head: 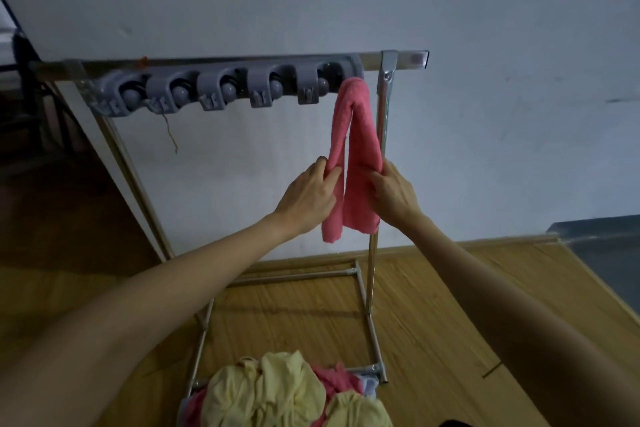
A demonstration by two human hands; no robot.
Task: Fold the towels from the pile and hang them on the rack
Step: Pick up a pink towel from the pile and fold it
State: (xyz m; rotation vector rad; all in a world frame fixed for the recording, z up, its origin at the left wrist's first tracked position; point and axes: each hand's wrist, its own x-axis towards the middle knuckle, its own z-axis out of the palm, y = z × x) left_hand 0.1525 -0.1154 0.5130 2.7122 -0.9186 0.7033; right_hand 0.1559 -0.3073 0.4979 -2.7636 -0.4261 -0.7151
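Observation:
A folded pink towel (356,135) hangs over the right end of the grey holder strip (221,87) fixed to the metal rack's top bar (242,61). Its two halves drop down side by side. My left hand (308,194) grips the left half at mid-height. My right hand (393,189) grips the right half at about the same height. At the bottom of the view lies the pile of towels (284,392), yellow ones on top with pink ones underneath.
The rack stands against a pale wall, its right upright (379,156) just behind the pink towel and its base rails (367,315) on the wooden floor. Several grey clips on the strip hold nothing. A dark doorway opens at the left.

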